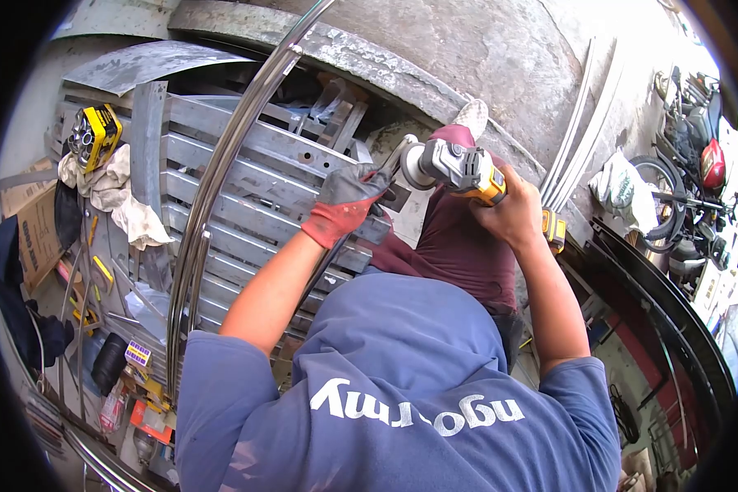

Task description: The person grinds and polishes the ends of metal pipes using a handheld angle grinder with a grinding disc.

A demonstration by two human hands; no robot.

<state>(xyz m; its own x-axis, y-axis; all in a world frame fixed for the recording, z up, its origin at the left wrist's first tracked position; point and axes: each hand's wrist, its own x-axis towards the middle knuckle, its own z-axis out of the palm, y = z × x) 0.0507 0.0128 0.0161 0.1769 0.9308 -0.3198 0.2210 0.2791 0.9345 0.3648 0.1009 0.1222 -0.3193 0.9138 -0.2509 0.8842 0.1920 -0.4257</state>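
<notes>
My right hand [510, 205], bare, is wrapped round the yellow and grey body of a cordless angle grinder [459, 168]. Its round disc [416, 165] faces left, toward my other hand. My left hand [348, 197] wears a grey and red work glove and is closed on a small curved metal piece [396, 154], whose upper end lies right at the disc. Part of that piece is hidden by the gloved fingers. Both hands are held over my lap, near the maroon trousers [459, 238].
Left of me, slatted metal bars [246, 176] form a bench with long shiny tubes [221, 156] across it. A yellow and black box [95, 138] and a rag [135, 205] lie farther left, above scattered tools. White strips [586, 123] and motorcycles [689, 180] are at the right.
</notes>
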